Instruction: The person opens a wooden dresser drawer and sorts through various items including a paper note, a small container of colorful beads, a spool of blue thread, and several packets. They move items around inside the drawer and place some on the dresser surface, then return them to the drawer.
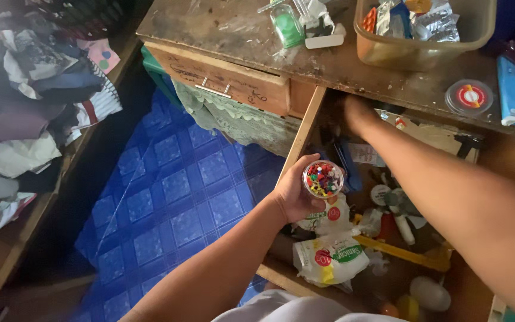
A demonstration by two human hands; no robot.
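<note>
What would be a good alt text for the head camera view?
The left hand holds a small round clear container of coloured pushpins over an open wooden drawer full of clutter. The right hand reaches deep into its dark back.

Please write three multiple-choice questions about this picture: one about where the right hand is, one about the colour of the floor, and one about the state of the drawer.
1. Where is the right hand?
A. Deep inside the drawer
B. On the clothes pile
C. On the floor

2. What colour is the tiled floor?
A. Red
B. Blue
C. White

3. What state is the drawer in?
A. Shut
B. Taken out and lying on the floor
C. Pulled open and full of things

Answers: 1 A, the arm reaches under the desk top. 2 B, its squares are blue. 3 C, its contents show, while the left hand holds a round clear box of coloured pins over it.
</note>
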